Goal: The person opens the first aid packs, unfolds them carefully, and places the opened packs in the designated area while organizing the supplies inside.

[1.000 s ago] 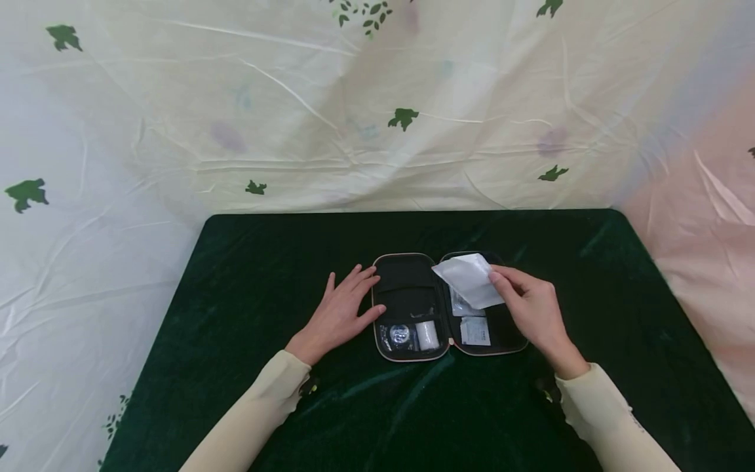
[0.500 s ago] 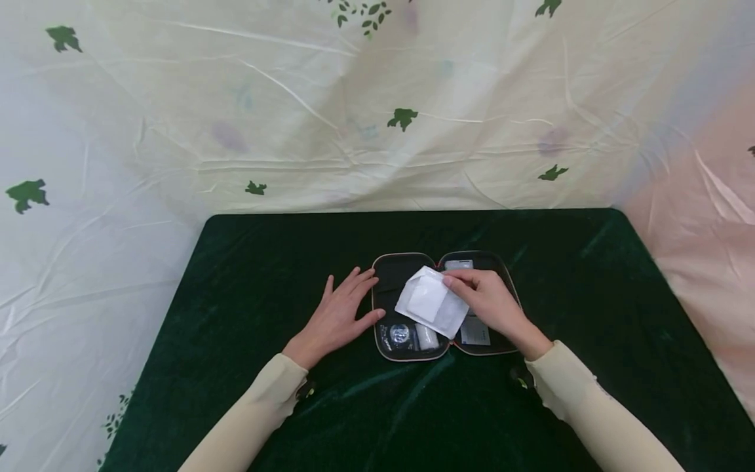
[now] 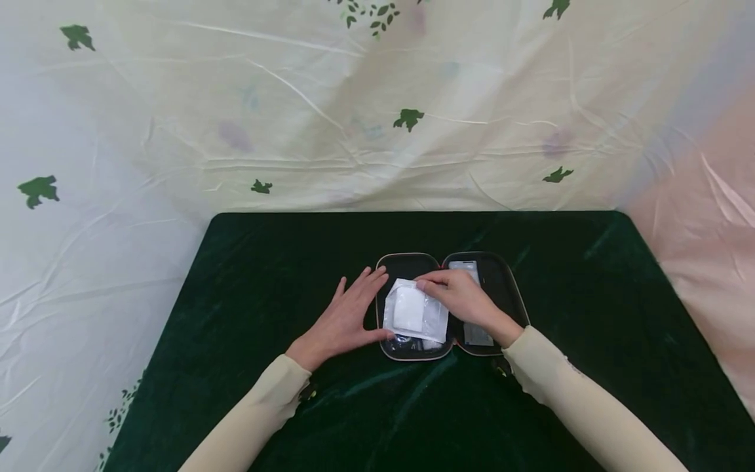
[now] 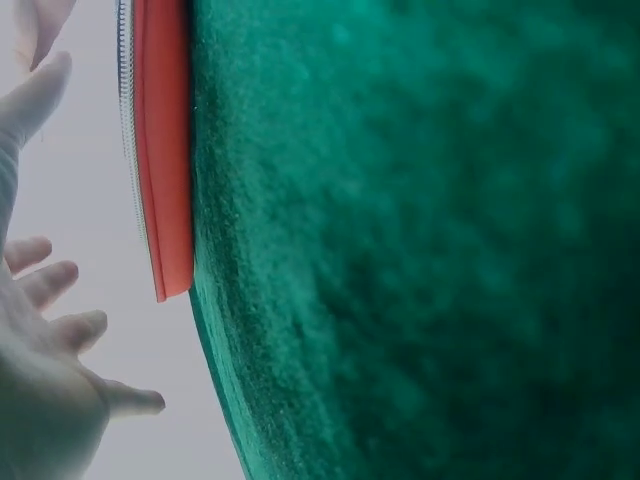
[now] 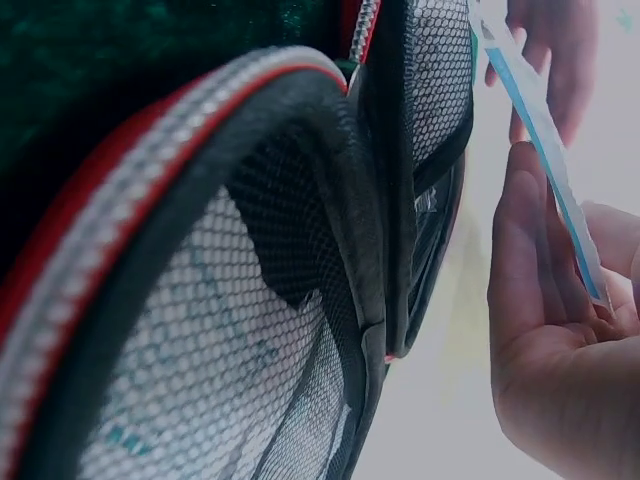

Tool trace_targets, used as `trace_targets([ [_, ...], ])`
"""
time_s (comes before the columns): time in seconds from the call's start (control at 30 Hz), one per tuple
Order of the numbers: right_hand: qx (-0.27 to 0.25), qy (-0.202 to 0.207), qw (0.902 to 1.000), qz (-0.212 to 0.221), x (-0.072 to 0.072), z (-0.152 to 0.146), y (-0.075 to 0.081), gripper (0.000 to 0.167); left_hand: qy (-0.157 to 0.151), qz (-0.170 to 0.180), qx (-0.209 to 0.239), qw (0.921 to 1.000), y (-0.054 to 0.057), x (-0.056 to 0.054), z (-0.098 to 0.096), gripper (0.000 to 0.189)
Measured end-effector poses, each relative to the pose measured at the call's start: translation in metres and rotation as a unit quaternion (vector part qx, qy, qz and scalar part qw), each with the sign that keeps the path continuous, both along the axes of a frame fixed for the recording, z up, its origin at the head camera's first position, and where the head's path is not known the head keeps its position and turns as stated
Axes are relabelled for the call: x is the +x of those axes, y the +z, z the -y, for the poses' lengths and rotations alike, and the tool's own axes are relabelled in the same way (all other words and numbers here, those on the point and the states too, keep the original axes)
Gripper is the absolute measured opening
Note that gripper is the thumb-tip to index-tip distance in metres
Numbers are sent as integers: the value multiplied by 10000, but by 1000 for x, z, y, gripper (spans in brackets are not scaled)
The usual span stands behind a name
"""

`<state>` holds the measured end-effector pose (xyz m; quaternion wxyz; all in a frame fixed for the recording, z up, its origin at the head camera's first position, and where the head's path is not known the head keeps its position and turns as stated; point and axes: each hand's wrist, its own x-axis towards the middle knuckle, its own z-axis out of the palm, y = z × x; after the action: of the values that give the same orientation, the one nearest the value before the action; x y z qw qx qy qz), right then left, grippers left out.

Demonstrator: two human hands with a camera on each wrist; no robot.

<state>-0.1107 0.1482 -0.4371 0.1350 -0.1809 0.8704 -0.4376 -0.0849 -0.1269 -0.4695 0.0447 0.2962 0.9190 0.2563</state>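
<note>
A small zip case (image 3: 508, 282) lies unfolded on the green cloth, red outside (image 4: 165, 150) and black within. Over its left half, my right hand (image 3: 460, 296) pinches a flat white packet (image 3: 409, 309) by its upper right edge, thumb on one face and fingers on the other. A paler square pad shows through the packet. My left hand (image 3: 345, 316) is spread at the case's left edge, its fingertips by the rim and its thumb tip close to the packet's lower left corner. The packet partly covers the things in the left half's lower pocket.
Behind mesh (image 5: 200, 330) in the case's right half lie pale packets (image 3: 464, 267), partly hidden by the right hand and wrist. Dark green velvet (image 3: 283, 255) covers the table. White patterned cloth (image 3: 330, 98) hangs behind and beside it.
My right hand has carried the white packet leftward from above the right half of the case to above the left half and lowered it. My left hand has stayed nearly still at the edge.
</note>
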Motion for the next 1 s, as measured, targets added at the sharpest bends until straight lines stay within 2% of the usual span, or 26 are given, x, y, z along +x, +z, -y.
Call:
trace_targets([
  [0.23,134,71,9999,26,-5,6,-1,32,-442,-77,-118,9989,-2,-2,-3,99],
  [0.4,150,138,9998,-2,-8,7,-4,33,-434,-29,-208,9988,-2,-3,-5,94],
  [0.57,462,63,9983,-347,-4,2,-5,36,-331,-27,-380,9987,-1,-3,-6,86],
  [0.7,748,103,9938,-815,6,-5,-1,36,-415,-63,-497,9979,-1,-3,-7,77],
  [0.83,1143,526,9836,-1292,20,-12,0,39,-507,-19,-570,9971,0,-1,-7,70],
  [1.0,1520,1464,9653,-1539,35,-14,-3,52,-367,-2,-554,9978,-2,-3,-5,68],
])
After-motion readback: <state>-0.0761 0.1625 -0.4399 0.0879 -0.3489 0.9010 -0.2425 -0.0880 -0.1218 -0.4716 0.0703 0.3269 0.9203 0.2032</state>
